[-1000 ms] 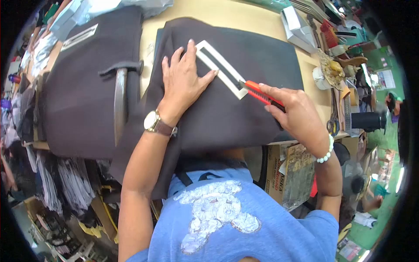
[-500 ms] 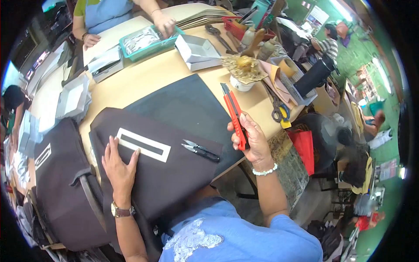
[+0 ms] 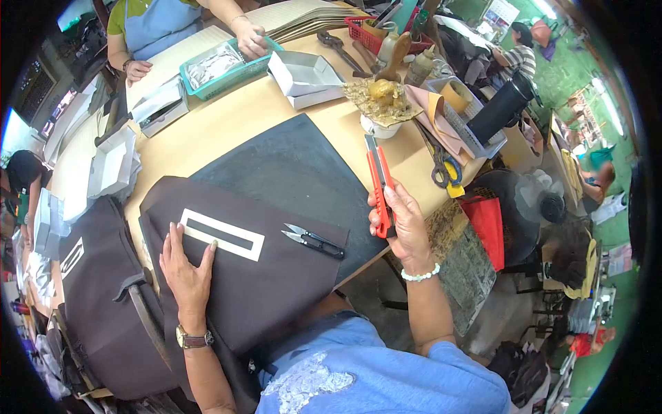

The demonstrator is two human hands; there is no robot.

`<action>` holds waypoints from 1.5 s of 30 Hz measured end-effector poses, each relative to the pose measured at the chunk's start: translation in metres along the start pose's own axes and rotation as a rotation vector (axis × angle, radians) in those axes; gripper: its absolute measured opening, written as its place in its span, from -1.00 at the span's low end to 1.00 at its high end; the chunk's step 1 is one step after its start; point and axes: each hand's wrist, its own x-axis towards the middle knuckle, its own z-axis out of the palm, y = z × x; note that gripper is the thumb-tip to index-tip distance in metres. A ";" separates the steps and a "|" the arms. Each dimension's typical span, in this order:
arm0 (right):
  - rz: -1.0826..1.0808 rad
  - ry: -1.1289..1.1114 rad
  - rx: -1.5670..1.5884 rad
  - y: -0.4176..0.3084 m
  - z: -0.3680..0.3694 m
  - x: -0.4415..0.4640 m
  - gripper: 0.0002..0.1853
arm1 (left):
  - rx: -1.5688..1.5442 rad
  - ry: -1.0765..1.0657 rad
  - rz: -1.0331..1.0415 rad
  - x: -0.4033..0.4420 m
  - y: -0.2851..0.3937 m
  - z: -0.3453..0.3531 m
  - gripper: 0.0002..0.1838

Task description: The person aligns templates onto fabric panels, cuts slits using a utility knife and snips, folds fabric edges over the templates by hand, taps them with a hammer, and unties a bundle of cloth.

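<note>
My left hand lies with fingers spread on a dark brown cloth piece, its fingertips at the left end of a white rectangular frame with a slot in it. In my right hand, raised over the right edge of a dark mat, is a red utility knife, its blade end pointing away from me. Small thread snips rest on the cloth to the right of the white frame.
A hammer lies on another dark cloth piece at left. Beyond the mat stand an open white box, a teal basket, a cup under a crusted sheet and scissors. A co-worker's hand is at the basket.
The view has swung toward the right and far side of the table. My right hand has lifted the knife away from the white frame. The snips have come into sight on the cloth.
</note>
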 end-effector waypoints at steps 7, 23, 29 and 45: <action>0.010 0.055 -0.036 0.001 0.016 -0.003 -0.59 | -0.018 -0.002 -0.002 0.000 0.003 -0.001 -0.20; -0.134 -0.046 -0.075 -0.009 0.000 -0.013 -0.16 | 0.003 -0.004 0.029 0.000 -0.001 0.001 -0.23; -0.597 0.623 -1.166 -0.100 -0.109 0.033 -0.42 | -0.017 0.162 0.041 -0.002 0.002 -0.005 -0.19; -0.223 0.623 -2.389 -0.199 -0.154 0.093 -0.78 | 0.356 -0.177 -0.554 -0.010 -0.066 -0.047 -0.13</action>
